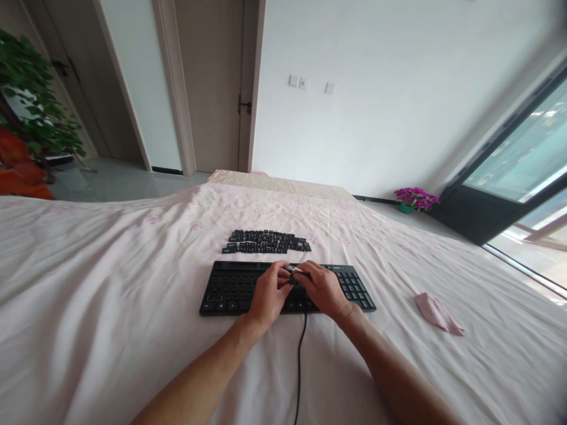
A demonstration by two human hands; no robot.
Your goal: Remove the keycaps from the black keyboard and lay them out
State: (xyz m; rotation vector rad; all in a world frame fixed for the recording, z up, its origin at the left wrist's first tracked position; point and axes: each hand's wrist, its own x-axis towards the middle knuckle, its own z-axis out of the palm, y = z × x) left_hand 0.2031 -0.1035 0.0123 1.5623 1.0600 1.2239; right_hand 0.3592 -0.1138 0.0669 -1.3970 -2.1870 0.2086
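Note:
A black keyboard (230, 284) lies on the pale cloth, many of its left and middle keys without caps. Over its middle-right part, my left hand (268, 298) and my right hand (325, 289) meet at the fingertips. A thin silver metal tool (293, 268) shows between them, gripped in my right hand's bent fingers. My left fingers are closed in a pinch beside it; what they hold is hidden. Loose black keycaps (266, 242) lie in rough rows just beyond the keyboard.
The keyboard's cable (300, 366) runs toward me between my forearms. A pink cloth piece (438, 314) lies to the right on the rumpled floral sheet (133, 283). Beyond stand purple flowers (416, 198), a leafy plant (39, 100) and a closed door (208, 82).

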